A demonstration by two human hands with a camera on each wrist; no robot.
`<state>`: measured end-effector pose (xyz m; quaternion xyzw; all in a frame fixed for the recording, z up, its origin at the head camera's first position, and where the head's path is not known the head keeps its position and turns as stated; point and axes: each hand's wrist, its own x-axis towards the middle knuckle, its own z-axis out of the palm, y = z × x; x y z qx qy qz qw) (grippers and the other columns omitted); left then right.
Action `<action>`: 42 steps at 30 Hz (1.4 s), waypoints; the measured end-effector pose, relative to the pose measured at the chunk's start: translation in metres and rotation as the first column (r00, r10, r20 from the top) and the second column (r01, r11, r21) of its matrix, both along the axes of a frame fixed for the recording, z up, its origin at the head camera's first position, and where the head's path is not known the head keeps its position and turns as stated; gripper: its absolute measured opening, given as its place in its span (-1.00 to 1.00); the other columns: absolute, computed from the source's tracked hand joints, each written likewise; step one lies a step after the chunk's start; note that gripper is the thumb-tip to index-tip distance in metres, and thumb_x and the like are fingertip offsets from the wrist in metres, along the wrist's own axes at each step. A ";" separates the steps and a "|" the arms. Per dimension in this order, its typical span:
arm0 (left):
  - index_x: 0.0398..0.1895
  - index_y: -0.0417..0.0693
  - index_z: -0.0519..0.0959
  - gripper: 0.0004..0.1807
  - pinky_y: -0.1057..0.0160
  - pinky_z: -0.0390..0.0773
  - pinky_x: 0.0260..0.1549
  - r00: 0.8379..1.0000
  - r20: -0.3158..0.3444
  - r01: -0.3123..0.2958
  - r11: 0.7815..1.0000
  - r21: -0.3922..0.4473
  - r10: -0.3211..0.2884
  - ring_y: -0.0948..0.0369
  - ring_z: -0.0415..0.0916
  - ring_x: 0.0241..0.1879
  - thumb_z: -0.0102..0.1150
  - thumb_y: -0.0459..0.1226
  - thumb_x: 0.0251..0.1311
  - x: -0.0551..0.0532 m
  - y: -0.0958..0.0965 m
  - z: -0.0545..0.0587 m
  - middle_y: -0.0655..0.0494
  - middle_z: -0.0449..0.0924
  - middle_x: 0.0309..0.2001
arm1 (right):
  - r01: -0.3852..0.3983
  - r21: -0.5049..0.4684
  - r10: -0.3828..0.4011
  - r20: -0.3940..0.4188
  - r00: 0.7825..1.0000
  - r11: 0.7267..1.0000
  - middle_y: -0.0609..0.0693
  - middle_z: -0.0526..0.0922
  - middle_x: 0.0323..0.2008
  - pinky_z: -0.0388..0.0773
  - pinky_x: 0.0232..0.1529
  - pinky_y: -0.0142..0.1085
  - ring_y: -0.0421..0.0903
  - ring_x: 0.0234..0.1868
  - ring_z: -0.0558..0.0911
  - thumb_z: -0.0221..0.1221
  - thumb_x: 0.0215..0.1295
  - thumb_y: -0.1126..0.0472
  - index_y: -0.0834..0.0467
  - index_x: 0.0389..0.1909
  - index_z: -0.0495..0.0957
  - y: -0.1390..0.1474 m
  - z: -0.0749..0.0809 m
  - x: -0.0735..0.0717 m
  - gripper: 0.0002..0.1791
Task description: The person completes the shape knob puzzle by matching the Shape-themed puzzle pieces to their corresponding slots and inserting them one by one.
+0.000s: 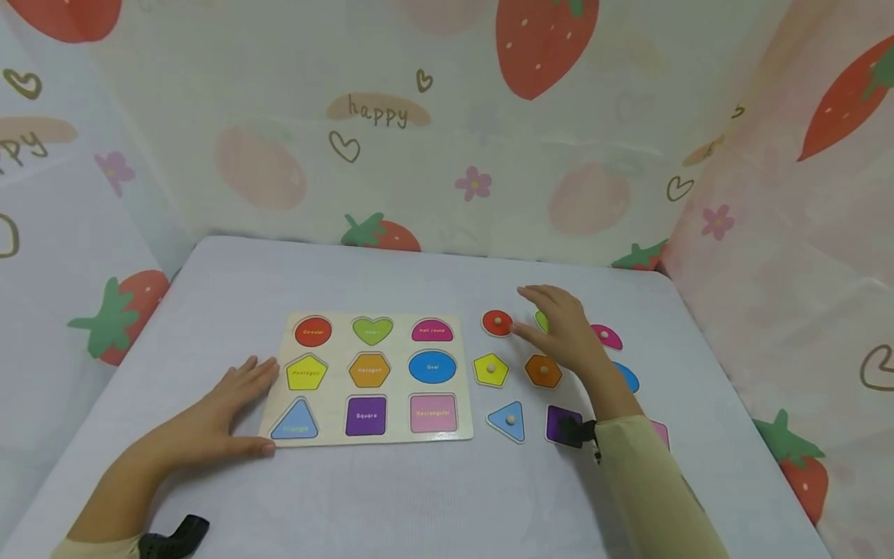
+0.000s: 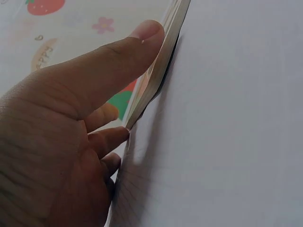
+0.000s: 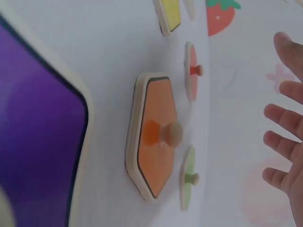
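Note:
A wooden shape puzzle board (image 1: 401, 380) lies on the table, printed with coloured, labelled shapes. My left hand (image 1: 226, 411) rests at its left edge, thumb by the lower corner and fingers spread along the side. In the left wrist view the thumb (image 2: 113, 61) lies against the board's edge (image 2: 163, 61). My right hand (image 1: 562, 330) hovers with fingers spread over the loose knobbed pieces, holding nothing. Its thumb is close beside the red circle piece (image 1: 497, 323); the green heart piece (image 1: 541, 319) is partly hidden behind it. An orange hexagon piece (image 3: 158, 137) stands below the hand.
Loose pieces right of the board include a yellow pentagon (image 1: 491, 370), a blue triangle (image 1: 507, 421), a purple square (image 1: 563, 426) and a magenta half-round (image 1: 608, 336). The right forearm partly covers the blue oval (image 1: 628, 378) and pink rectangle (image 1: 660, 432). Strawberry-print cloth (image 1: 433, 155) surrounds the table.

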<state>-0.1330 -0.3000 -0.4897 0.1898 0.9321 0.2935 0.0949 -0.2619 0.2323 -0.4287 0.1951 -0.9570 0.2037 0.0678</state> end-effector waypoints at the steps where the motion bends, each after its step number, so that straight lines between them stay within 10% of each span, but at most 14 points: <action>1: 0.65 -0.06 0.05 0.31 0.19 -0.49 0.59 1.000 -0.001 0.001 1.000 -0.003 -0.001 -0.17 -0.32 0.64 0.46 0.31 -0.07 0.000 0.000 0.001 -0.13 -0.03 0.65 | 0.005 -0.004 -0.005 0.007 1.000 1.000 0.08 0.42 0.44 0.11 0.53 0.27 0.15 0.52 0.26 0.36 0.31 -0.08 0.02 0.48 0.39 -0.001 -0.002 -0.002 -0.25; 29: 0.63 -0.04 0.13 0.25 0.22 -0.52 0.58 1.000 -0.001 0.001 1.000 -0.020 -0.001 -0.12 -0.34 0.65 0.44 0.32 -0.06 -0.003 0.000 -0.007 -0.05 -0.04 0.65 | 0.180 0.072 -0.192 0.217 0.957 0.981 0.03 0.70 -0.07 0.57 0.13 0.01 0.05 0.04 0.51 0.34 0.34 -0.10 0.03 0.16 0.67 -0.031 -0.035 -0.040 -0.54; 42: 0.64 0.01 0.12 0.25 -0.03 -0.45 0.60 0.999 0.041 -0.011 1.000 -0.024 0.012 -0.11 -0.39 0.65 0.44 0.32 -0.07 -0.003 -0.001 -0.004 -0.02 -0.08 0.67 | 0.215 0.092 -0.230 0.216 0.949 0.972 -0.03 0.75 -0.19 0.41 0.16 0.01 0.02 -0.05 0.55 0.33 0.37 -0.04 0.07 -0.03 0.73 -0.041 -0.038 -0.044 -0.69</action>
